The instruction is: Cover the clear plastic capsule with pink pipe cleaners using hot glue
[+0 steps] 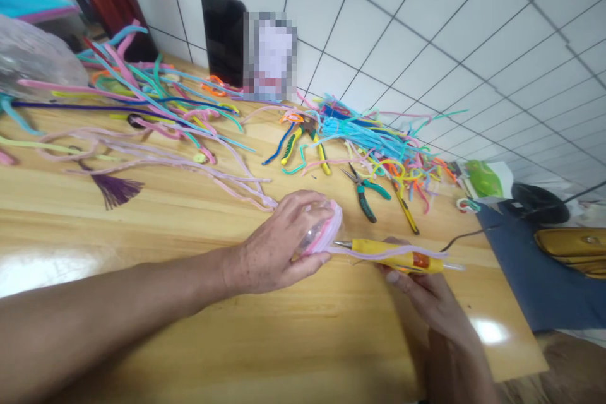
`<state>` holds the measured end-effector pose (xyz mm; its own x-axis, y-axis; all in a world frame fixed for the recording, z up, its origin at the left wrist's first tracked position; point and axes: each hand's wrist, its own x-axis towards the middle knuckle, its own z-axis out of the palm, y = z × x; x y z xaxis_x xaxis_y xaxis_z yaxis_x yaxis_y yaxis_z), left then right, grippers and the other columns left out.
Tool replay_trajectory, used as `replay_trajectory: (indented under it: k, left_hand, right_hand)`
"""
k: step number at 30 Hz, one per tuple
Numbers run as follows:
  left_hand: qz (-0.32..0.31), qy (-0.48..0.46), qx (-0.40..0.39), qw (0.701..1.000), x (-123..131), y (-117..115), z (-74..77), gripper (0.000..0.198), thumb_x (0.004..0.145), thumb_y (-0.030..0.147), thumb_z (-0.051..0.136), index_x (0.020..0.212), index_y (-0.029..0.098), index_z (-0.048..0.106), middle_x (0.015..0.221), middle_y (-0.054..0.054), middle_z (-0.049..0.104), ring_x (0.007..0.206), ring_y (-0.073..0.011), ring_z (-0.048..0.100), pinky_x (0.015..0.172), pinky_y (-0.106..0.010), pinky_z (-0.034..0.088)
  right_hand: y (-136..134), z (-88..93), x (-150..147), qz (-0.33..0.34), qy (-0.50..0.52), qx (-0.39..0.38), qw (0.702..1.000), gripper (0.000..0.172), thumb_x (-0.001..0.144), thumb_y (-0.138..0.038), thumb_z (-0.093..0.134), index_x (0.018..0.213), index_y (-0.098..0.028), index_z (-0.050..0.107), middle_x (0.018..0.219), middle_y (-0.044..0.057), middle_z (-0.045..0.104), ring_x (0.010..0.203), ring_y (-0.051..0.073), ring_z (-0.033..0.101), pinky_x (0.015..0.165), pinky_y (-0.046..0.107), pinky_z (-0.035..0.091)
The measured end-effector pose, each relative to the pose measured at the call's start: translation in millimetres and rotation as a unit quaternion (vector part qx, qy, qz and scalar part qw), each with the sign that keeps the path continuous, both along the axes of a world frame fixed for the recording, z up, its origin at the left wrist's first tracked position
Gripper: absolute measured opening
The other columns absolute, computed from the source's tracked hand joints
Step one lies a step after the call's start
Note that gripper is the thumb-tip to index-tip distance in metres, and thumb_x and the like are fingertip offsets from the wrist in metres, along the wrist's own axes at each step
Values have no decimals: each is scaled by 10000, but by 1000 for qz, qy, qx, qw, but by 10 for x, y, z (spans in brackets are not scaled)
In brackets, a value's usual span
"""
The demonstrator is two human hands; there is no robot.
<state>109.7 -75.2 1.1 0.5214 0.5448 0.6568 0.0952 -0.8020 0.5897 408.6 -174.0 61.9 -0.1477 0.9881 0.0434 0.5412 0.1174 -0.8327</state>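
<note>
My left hand [279, 243] is closed around a clear plastic ball [313, 232] that has a pink pipe cleaner [331, 227] wound round its right side. My right hand [421, 284] grips a yellow hot glue gun [395, 255] from below. The gun lies level, with its metal nozzle pointing left and almost touching the pink winding on the ball. A loose pink strand trails from the ball over the top of the gun. Both hands are low over the wooden table [189, 341].
Heaps of coloured pipe cleaners [151, 101] cover the table's far side. Green-handled pliers [364, 192], yellow-handled cutters [303, 142] and a purple tassel [116, 189] lie among them. A dark phone [222, 35] leans on the tiled wall. A blue mat [534, 278] lies at the right.
</note>
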Motion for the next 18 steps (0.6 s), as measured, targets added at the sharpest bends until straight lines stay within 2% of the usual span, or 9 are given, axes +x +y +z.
replay_trajectory:
  k: [4,9,14,18]
  left_hand:
    - [0,-4,3,1000,4,2,-3,618,1008,256,683,1546,244,381,1488,-198,548,1457,-355,519,1185,-598,516]
    - [-3,-4,1,1000,9,5,-3,618,1004,250,680,1544,238,380,1487,-198,551,1456,-354,519,1178,-606,518]
    - [-6,-2,5,1000,2,5,19,591,1005,247,679,1520,211,393,1480,-203,555,1453,-344,514,1189,-589,513]
    - [-7,-2,8,1000,-7,9,25,592,1006,239,679,1522,213,388,1480,-203,559,1455,-343,515,1193,-587,513]
  right_hand:
    - [14,50,-44,7,-9,-10,1000,213,1017,-488,725,1123,-349,846,940,23,814,805,238,757,711,326,659]
    - [7,70,-69,-16,-7,-14,1000,226,1015,-502,726,1008,-308,840,935,41,803,835,239,747,743,325,647]
    - [9,93,-93,-7,-4,-26,1000,275,1032,-538,690,1065,-311,842,921,52,777,827,244,719,741,337,629]
    - [-5,69,-68,-11,6,-35,999,259,1035,-529,692,1026,-308,827,905,44,761,805,234,701,723,324,612]
